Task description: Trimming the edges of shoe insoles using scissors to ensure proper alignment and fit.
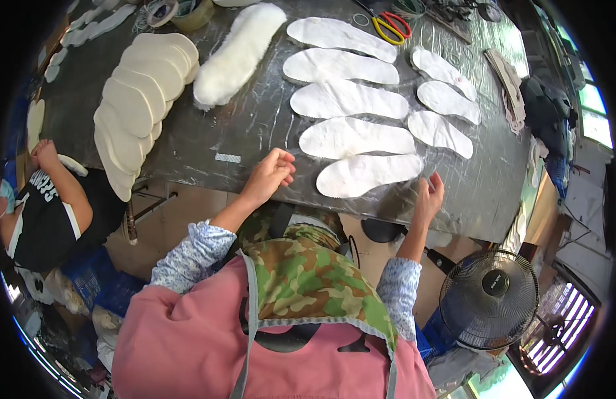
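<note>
White shoe insoles lie flat in a column across the dark table (248, 136), several long ones with their toes and heels pointing left and right. The nearest insole (369, 176) lies between my two hands. My left hand (271, 176) hovers at the table's front edge, left of that insole, with loosely bent fingers and nothing in them. Close to the insole's right end is my right hand (429, 197), fingers partly curled and apart, also holding nothing. Three smaller white insoles (447, 102) lie to the right of the column.
A fanned stack of cream insoles (138, 100) and a fluffy white insole (241, 53) lie at the left. Tools with yellow and red handles (391, 28) and tape rolls (191, 14) are at the back. Another person (52, 206) sits left. A fan (491, 299) stands right.
</note>
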`<control>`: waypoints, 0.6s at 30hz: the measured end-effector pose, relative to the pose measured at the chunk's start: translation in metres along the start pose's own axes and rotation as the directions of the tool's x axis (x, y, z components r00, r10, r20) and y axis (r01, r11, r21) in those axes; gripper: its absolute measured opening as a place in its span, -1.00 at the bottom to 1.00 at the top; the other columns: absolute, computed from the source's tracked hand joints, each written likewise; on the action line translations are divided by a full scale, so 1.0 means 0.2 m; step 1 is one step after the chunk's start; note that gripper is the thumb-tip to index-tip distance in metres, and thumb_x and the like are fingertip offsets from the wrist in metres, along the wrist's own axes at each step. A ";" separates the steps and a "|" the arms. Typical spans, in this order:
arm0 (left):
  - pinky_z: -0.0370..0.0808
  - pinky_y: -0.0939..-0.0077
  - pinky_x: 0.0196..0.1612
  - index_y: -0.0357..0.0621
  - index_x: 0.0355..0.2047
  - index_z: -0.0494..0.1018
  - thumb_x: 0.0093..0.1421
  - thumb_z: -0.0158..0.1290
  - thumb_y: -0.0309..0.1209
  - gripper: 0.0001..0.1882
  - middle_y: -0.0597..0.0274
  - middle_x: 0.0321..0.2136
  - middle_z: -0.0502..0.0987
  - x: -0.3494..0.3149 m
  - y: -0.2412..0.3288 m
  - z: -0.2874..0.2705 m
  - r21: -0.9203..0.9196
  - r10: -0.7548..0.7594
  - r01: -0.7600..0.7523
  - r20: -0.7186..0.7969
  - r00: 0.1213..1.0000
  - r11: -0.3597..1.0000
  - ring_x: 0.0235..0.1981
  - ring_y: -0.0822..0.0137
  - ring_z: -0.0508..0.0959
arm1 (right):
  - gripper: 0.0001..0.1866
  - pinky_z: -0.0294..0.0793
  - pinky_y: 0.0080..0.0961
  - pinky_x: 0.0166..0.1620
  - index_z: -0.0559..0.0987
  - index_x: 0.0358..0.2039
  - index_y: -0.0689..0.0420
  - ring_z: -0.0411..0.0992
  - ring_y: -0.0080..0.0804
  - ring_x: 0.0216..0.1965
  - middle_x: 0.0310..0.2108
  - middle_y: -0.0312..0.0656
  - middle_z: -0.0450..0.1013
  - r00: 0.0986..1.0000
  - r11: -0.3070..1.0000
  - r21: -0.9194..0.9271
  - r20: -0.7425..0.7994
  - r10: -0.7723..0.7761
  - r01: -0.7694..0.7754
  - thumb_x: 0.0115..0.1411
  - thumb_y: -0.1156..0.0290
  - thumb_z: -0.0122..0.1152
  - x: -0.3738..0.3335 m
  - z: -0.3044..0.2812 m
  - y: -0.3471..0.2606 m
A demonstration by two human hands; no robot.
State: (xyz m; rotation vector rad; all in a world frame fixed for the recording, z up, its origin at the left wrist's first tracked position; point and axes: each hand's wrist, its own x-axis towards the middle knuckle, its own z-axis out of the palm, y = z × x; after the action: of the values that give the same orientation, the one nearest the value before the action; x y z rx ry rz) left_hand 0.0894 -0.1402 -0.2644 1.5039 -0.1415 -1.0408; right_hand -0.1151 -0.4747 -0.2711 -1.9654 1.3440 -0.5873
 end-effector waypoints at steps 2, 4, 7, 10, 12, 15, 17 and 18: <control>0.49 0.56 -0.26 -0.23 -0.05 0.28 0.27 -0.07 -0.49 -0.75 0.12 -0.24 0.48 0.03 0.00 0.08 0.063 -0.066 0.062 0.060 0.996 0.996 -0.32 0.43 0.53 | -0.56 0.45 -0.49 -0.13 0.47 0.06 0.24 0.47 -0.43 -0.18 -0.05 -0.13 0.45 0.998 0.989 0.131 0.017 0.066 -0.068 0.16 0.42 0.20 0.08 0.03 0.03; 0.50 0.53 -0.25 -0.25 -0.05 0.25 0.26 -0.06 -0.51 -0.74 0.11 -0.24 0.48 0.05 0.00 0.18 0.152 -0.075 0.068 0.041 0.996 0.986 -0.32 0.43 0.53 | -0.57 0.44 -0.50 -0.09 0.48 0.07 0.23 0.46 -0.42 -0.14 -0.08 -0.14 0.49 0.989 0.974 0.193 0.114 0.099 -0.120 0.18 0.42 0.17 0.10 0.05 0.04; 0.49 0.52 -0.27 -0.26 -0.08 0.24 0.19 -0.02 -0.54 -0.71 0.16 -0.31 0.45 0.04 -0.07 0.25 0.287 0.042 -0.029 -0.041 0.998 0.957 -0.35 0.43 0.51 | -0.64 0.40 -0.65 -0.27 0.52 0.01 0.25 0.40 -0.60 -0.33 -0.31 -0.28 0.50 0.975 0.940 0.300 0.195 0.109 -0.165 0.18 0.50 0.15 0.07 0.09 0.05; 0.47 0.51 -0.30 -0.26 -0.12 0.25 0.13 0.00 -0.58 -0.71 0.20 -0.37 0.42 0.02 -0.10 0.30 0.387 0.159 -0.099 -0.125 0.979 0.917 -0.36 0.42 0.49 | -0.68 0.28 -0.77 -0.43 0.53 -0.03 0.25 0.27 -0.75 -0.49 -0.44 -0.41 0.42 0.945 0.885 0.392 0.296 0.139 -0.252 0.17 0.57 0.13 -0.02 0.08 -0.02; 0.47 0.55 -0.33 -0.24 -0.17 0.28 0.16 -0.03 -0.60 -0.78 0.23 -0.38 0.42 0.00 -0.10 0.31 0.339 0.163 -0.097 -0.171 0.972 0.936 -0.38 0.48 0.47 | -0.70 0.31 -0.77 -0.40 0.53 -0.05 0.25 0.32 -0.74 -0.45 -0.38 -0.40 0.46 0.944 0.835 0.478 0.301 0.137 -0.274 0.18 0.54 0.16 -0.07 0.05 -0.01; 0.43 0.67 -0.41 -0.20 -0.21 0.31 0.20 -0.06 -0.61 -0.85 0.33 -0.40 0.41 0.00 -0.11 0.28 0.247 0.160 -0.099 -0.241 0.957 0.964 -0.42 0.59 0.43 | -0.72 0.33 -0.77 -0.40 0.53 -0.06 0.25 0.31 -0.74 -0.46 -0.40 -0.41 0.44 0.955 0.788 0.558 0.265 0.130 -0.262 0.20 0.56 0.15 -0.08 0.02 0.05; 0.43 0.57 -0.35 -0.22 -0.22 0.32 0.18 -0.04 -0.60 -0.85 0.27 -0.41 0.43 -0.01 -0.12 0.26 0.253 0.144 -0.080 -0.245 0.959 0.964 -0.41 0.51 0.45 | -0.72 0.33 -0.77 -0.40 0.52 -0.06 0.25 0.31 -0.74 -0.46 -0.40 -0.42 0.44 0.951 0.771 0.577 0.287 0.116 -0.268 0.20 0.56 0.16 -0.08 0.00 0.07; 0.44 0.48 -0.30 -0.23 -0.24 0.32 0.15 -0.03 -0.60 -0.84 0.21 -0.43 0.45 -0.01 -0.12 0.25 0.253 0.127 -0.064 -0.243 0.962 0.965 -0.40 0.43 0.47 | -0.72 0.33 -0.77 -0.40 0.52 -0.05 0.24 0.32 -0.75 -0.46 -0.40 -0.41 0.44 0.936 0.774 0.568 0.339 0.091 -0.281 0.20 0.55 0.17 -0.08 -0.02 0.08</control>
State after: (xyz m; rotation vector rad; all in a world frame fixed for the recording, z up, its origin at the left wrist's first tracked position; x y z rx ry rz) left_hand 0.0438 -0.1700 -0.2759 1.8230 -0.1608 -0.7609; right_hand -0.1334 -0.4650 -0.2810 -1.3031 0.9819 -0.5220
